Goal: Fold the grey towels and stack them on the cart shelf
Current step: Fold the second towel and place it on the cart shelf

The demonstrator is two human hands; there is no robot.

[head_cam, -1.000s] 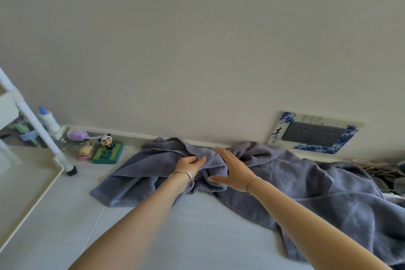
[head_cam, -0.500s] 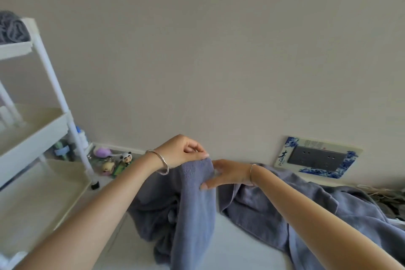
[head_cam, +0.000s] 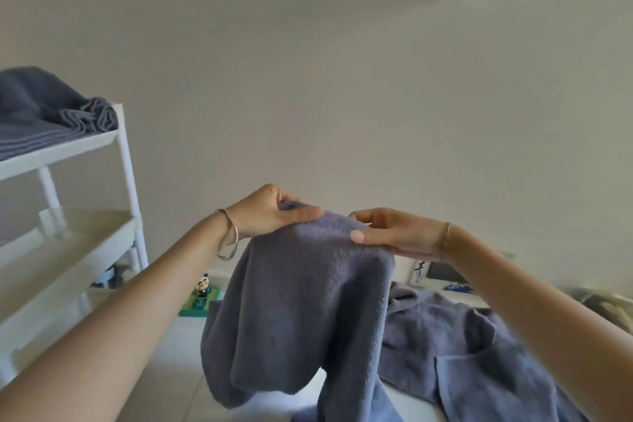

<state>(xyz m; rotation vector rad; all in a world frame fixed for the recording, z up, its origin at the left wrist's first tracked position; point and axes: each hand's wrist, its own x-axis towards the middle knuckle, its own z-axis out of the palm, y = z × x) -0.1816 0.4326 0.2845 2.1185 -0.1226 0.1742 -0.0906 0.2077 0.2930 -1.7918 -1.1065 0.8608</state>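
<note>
While the grey towel hung in front of me, I had its top edge in both hands, raised well above the white surface, with the rest of the cloth dropping down in loose folds and its lower part running out of sight at the bottom. My left hand pinched the left end of that edge, thumb laid flat along the near side and fingers curled over the back. My right hand gripped the edge just beside it, thumb pressed on the near face and fingers tucked behind the cloth; the two hands were close together but not touching. A metal bangle sat on my left wrist and a thin bracelet on my right. Below and to the right, more loose towels lay crumpled on the surface. To the left stood the white cart, and on its top shelf rested folded towels of the same grey, one on another. Between the cart and the hanging cloth, a small panda figure stood on a green base by the wall. Behind my right wrist, a wall socket plate with a blue pattern was partly hidden.
</note>
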